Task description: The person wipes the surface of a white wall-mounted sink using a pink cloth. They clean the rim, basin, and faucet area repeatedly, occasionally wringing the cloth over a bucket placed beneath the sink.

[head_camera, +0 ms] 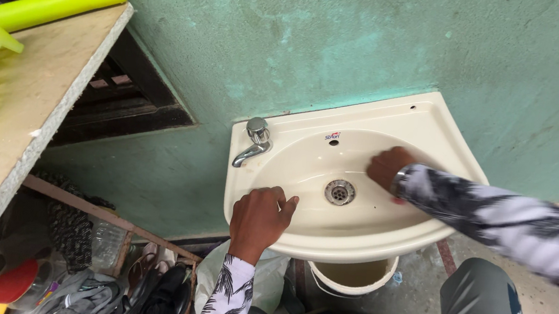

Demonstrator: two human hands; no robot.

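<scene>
The left hand [259, 216] rests on the front rim of a cream wash basin [433, 124] that is fixed to a green wall [373, 36]. Its fingers curl over the edge into the bowl, so it grips the rim and holds nothing else. The right hand [388, 167] is inside the bowl, pressed on the inner wall at the far side from the left hand. It looks closed into a loose fist; I cannot tell if something is under it. The drain [339, 192] lies between the two hands, a little nearer to the right one. The metal tap [254, 141] stands on the basin's back corner, beyond the left hand. Under the basin, below the right hand, stands a cream bucket [352, 274]. Well apart, to the left of the left hand, is a wooden worktop [33, 92] with a yellow-green plastic thing [45, 5] on it.
</scene>
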